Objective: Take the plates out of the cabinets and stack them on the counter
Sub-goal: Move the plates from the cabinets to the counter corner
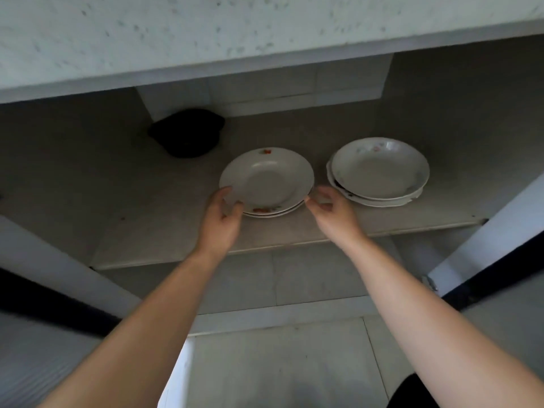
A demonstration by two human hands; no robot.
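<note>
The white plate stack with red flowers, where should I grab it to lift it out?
Grip the white red-flowered plate stack by its bottom rim on opposite sides, reaching in from the front. The flared rims stand off the grey shelf, likely leaving room for fingers beneath.

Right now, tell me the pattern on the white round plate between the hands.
White round plate: red-orange floral sprigs on its rim; head view.

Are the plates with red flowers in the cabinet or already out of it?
In: the stack lies on the shelf, and the left hand grips its rim.
</note>
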